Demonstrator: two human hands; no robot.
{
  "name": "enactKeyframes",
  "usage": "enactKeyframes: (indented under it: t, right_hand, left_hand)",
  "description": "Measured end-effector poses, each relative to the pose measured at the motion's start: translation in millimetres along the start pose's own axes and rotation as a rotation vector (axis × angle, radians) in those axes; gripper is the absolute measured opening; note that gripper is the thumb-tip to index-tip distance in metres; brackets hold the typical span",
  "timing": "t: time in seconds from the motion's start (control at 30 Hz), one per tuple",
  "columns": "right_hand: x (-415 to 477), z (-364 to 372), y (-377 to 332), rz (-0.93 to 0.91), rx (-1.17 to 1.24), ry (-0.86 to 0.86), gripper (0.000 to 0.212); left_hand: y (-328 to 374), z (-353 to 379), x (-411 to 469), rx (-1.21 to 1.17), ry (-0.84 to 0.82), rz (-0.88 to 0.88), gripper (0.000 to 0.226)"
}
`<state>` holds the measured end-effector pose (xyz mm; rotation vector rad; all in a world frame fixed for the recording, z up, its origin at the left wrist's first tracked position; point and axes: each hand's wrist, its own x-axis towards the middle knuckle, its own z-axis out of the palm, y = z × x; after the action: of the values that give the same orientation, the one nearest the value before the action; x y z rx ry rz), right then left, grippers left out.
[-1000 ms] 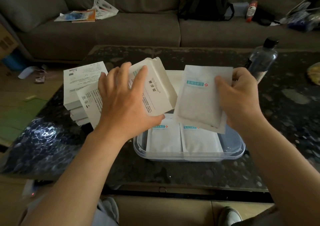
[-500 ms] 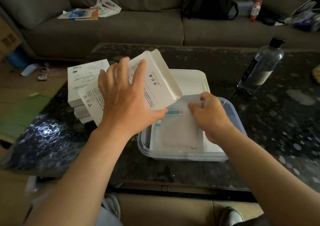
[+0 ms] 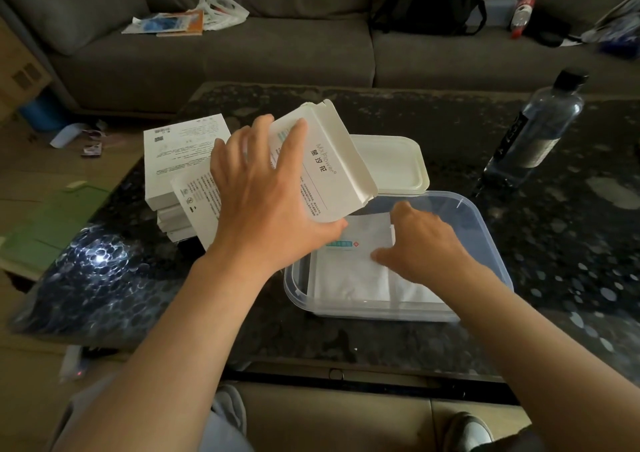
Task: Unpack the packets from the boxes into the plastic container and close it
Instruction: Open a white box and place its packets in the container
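My left hand (image 3: 263, 195) grips a white box (image 3: 329, 167) with its end flap open, tilted above the left rim of the clear plastic container (image 3: 485, 229). White packets (image 3: 349, 271) lie flat inside the container. My right hand (image 3: 422, 247) rests on top of the packets, fingers spread and pressing down; whether it grips one I cannot tell. The container's white lid (image 3: 391, 164) lies just behind it. A stack of white boxes (image 3: 183, 160) stands to the left, partly hidden by my left hand.
A dark water bottle (image 3: 533, 132) stands at the right on the dark speckled table (image 3: 571, 243). A grey sofa (image 3: 242, 53) with papers and a black bag runs behind the table. A green sheet lies on the floor at left.
My right hand carried a packet down from the air into the container and now lies on it. The left hand has kept the open box in about the same place.
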<state>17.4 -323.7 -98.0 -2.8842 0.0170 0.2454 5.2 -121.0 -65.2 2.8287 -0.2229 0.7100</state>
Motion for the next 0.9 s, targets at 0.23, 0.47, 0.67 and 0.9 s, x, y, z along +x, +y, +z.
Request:
enactKeyframes:
  t: [0.23, 0.47, 0.67, 0.9]
  right_hand:
    - [-8.0, -10.8, 11.8, -0.326, -0.098, -0.245, 0.079]
    - [2.1, 14.2, 15.0, -0.434, -0.280, -0.278, 0.088]
    - [5.1, 21.0, 12.6, -0.494, -0.373, -0.214, 0.087]
    - [1.9, 19.8, 9.3, -0.511, -0.337, -0.163, 0.086]
  left_hand:
    - [-1.1, -1.6, -0.1, -0.012, -0.003, -0.002, 0.116]
    - [-0.5, -0.7, -1.1, -0.016, -0.004, 0.007, 0.115]
    - [-0.2, 1.2, -1.7, -0.031, 0.003, 0.018, 0.114]
    - [1.9, 2.9, -2.2, -0.027, 0.007, 0.020, 0.113]
